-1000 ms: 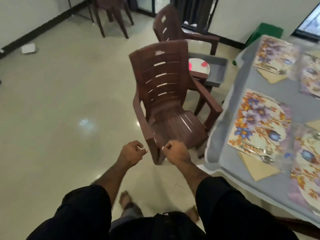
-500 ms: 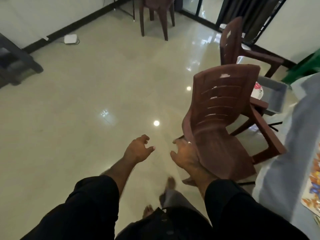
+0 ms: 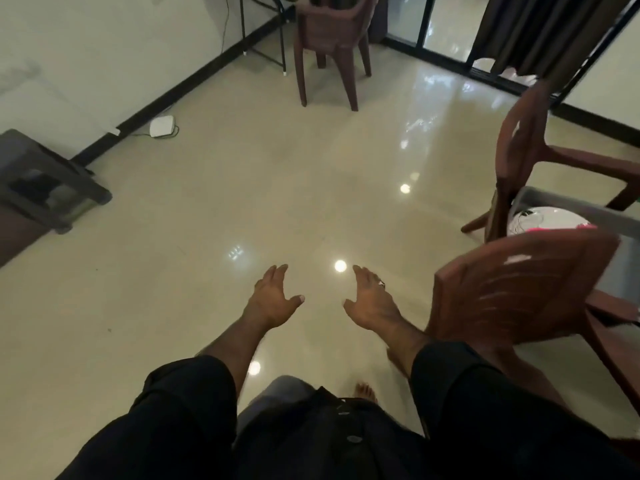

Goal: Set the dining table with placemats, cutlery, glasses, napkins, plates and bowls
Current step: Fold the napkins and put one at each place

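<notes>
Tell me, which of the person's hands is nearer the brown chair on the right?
The right hand. It hangs open just left of the nearest brown chair, not touching it. The left hand, also open, is farther left, over bare floor.

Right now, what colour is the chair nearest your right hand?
Reddish brown, seen in the head view: chair by the right hand.

Brown chairs (image 3: 519,292), beige floor (image 3: 207,237)

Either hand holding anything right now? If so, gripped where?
Nothing is held. The left hand and the right hand are both open over the floor, fingers spread, touching neither each other nor the brown chair beside them.
</notes>
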